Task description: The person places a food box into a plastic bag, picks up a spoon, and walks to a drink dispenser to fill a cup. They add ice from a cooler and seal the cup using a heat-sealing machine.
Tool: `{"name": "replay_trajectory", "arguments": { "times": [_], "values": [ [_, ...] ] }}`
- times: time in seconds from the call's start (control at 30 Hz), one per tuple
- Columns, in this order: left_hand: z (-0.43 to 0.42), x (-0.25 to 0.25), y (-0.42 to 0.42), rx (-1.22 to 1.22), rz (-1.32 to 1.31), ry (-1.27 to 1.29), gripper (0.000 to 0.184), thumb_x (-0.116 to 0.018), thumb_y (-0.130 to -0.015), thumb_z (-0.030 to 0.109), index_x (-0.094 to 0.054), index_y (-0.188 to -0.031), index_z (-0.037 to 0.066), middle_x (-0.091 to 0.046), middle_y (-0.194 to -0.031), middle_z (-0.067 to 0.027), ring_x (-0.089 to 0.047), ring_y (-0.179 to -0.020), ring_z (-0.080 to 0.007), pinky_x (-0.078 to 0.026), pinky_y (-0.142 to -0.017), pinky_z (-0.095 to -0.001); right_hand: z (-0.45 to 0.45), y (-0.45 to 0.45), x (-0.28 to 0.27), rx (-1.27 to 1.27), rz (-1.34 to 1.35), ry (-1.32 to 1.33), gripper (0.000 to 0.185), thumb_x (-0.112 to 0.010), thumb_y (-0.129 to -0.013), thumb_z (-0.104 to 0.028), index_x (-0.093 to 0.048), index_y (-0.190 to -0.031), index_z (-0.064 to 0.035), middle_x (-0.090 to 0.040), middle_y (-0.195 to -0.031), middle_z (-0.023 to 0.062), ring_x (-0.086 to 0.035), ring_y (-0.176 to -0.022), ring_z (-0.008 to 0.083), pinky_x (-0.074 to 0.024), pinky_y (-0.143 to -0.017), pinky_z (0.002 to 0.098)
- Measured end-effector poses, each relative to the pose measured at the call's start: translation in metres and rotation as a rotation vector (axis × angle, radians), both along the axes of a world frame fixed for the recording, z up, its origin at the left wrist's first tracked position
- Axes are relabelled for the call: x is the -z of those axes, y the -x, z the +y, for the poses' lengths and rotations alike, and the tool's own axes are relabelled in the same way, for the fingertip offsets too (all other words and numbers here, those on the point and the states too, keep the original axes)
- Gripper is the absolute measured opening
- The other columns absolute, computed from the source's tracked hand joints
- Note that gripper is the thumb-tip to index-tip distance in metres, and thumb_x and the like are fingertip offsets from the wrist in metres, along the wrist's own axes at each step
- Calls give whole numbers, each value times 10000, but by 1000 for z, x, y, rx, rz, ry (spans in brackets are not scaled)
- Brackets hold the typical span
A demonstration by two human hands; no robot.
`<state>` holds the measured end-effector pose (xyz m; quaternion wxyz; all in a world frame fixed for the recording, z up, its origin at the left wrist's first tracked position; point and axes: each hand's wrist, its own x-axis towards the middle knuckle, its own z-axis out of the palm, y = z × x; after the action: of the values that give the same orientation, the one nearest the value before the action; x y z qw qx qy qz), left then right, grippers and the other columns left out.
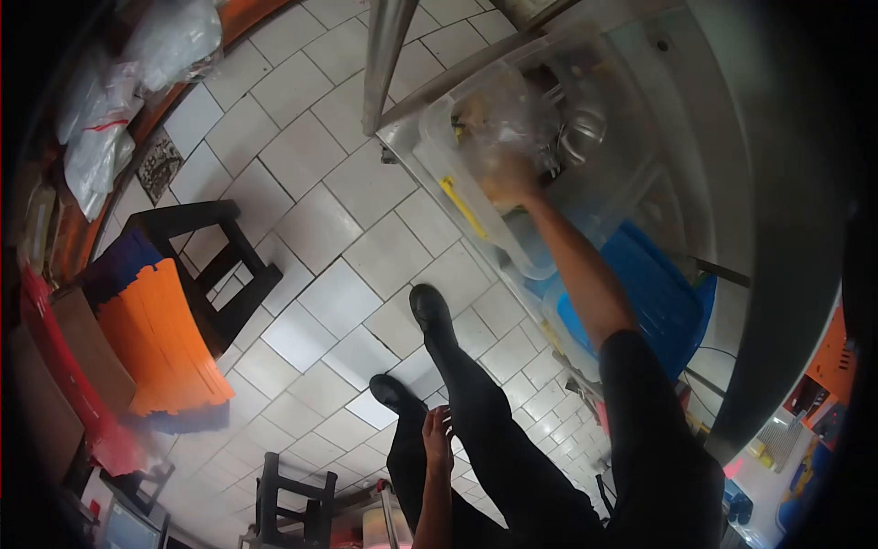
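My right hand (510,180) reaches down into a clear plastic bin (515,245) on the lower level of a metal table. It is smeared by motion, so its fingers do not show clearly. Just beyond it lies a crumpled clear plastic bag (508,114). Shiny metal ware (582,133) sits in the bin beside the bag. A yellow clip handle (464,208) is on the bin's near side. My left hand (438,425) hangs low by my thigh, holding nothing visible, its fingers slightly apart.
A blue plastic tub (651,297) stands beside the bin under my right forearm. A metal table leg (388,64) rises near the bin. At left are a black stool (206,265) and orange sheet material (165,339). Another dark stool (294,499) stands lower down on the tiled floor (338,297).
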<state>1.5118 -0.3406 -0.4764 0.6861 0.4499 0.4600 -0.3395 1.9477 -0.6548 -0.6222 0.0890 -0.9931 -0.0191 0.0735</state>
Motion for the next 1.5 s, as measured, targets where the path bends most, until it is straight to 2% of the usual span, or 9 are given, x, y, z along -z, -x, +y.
{"name": "replay_trajectory", "arguments": {
  "times": [0.1,0.23,0.37,0.73,0.97,1.13,1.23,1.33,1.5],
  "values": [
    [7,-4,-10,-157,102,90,302,-521,-1003,347,-578,-1105,69,-656,-1013,-67,-619,-887,-154,-484,-756,-290,-7,-10,-95,326,318,-41,324,-668,-758,-249,-697,-936,20,-681,-944,255,-675,-916,371,-536,-806,439],
    [19,3,8,-262,89,76,303,-517,-1002,352,-576,-1102,72,-651,-997,-82,-632,-897,-192,-494,-752,-326,-72,11,-137,316,45,-108,342,-605,-850,-240,-649,-1040,41,-683,-910,253,-686,-847,375,-552,-710,431],
    [17,-7,19,-312,154,54,316,-515,-999,367,-574,-1109,76,-647,-987,-86,-635,-890,-206,-492,-760,-344,-109,29,-179,413,-132,-108,388,-633,-838,-233,-591,-1119,31,-628,-1015,247,-623,-948,377,-503,-791,442],
    [9,3,13,-198,68,18,337,-526,-996,386,-586,-1096,70,-663,-979,-75,-643,-885,-188,-495,-753,-323,-71,21,-134,587,-129,39,638,-709,-803,-213,-429,-1335,2,-477,-1304,232,-448,-1225,384,-367,-1015,470],
    [1,-25,35,-61,0,-106,287,-539,-987,313,-595,-1099,55,-671,-952,-82,-661,-848,-183,-514,-725,-320,89,127,-153,204,-459,-400,723,-708,-817,-169,-365,-1431,-3,-416,-1429,231,-377,-1341,395,-292,-1124,477],
    [11,-86,56,-143,-167,-285,300,-554,-987,332,-616,-1048,46,-678,-891,-62,-639,-746,-139,-494,-627,-271,192,251,-189,150,435,-759,589,-708,-854,-196,-451,-1344,5,-575,-1255,213,-552,-1195,350,-424,-1027,421],
    [18,-125,86,-319,-150,-325,289,-563,-982,344,-621,-1044,69,-673,-875,-47,-627,-729,-120,-490,-621,-266,199,323,-170,-400,1131,-815,298,-692,-892,-219,-638,-1137,-57,-692,-1081,93,-652,-951,191,-512,-844,335],
    [13,-180,122,-424,-42,-338,267,-573,-971,358,-624,-1051,108,-664,-869,-26,-621,-727,-111,-487,-625,-268,207,338,-262,-833,1121,-465,359,-706,-861,-371,-693,-1011,-46,-720,-959,104,-683,-901,210,-528,-810,338],
    [-36,-235,231,-530,28,-317,417,-547,-941,510,-616,-1154,158,-685,-1009,-38,-660,-848,-149,-507,-685,-322,185,344,-290,-912,1084,-415,288,-740,-842,-283,-698,-1014,-56,-719,-901,92,-674,-860,181,-530,-798,323]
  ]
}}
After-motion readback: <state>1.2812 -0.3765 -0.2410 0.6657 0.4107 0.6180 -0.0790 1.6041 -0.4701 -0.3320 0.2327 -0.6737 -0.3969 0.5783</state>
